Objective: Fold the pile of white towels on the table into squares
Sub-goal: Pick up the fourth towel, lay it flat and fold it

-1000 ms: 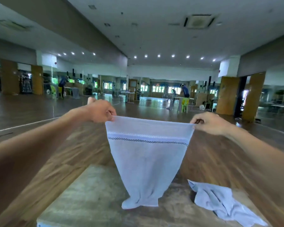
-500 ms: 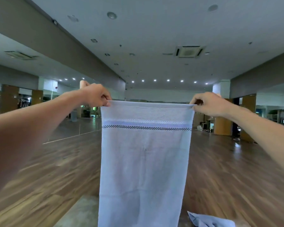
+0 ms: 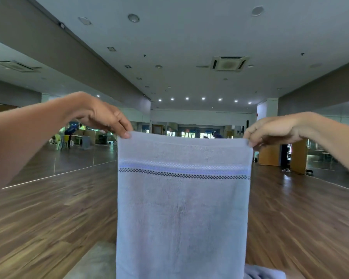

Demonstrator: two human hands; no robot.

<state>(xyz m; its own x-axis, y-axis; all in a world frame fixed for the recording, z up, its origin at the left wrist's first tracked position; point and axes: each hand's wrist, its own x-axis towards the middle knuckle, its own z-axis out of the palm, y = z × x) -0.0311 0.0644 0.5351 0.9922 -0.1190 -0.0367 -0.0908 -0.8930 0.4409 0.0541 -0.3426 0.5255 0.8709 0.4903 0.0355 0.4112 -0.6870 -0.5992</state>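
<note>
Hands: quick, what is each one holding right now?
Left hand: pinches the top left corner of the white towel, which hangs spread out.
Right hand: pinches its top right corner.

No readable txt, labels, brands or nos. anywhere in view. The towel (image 3: 181,214) carries only a woven checked band (image 3: 183,175) in dark and pale thread, a pattern and not letters. Things along the far wall are too small and blurred to read.
</note>
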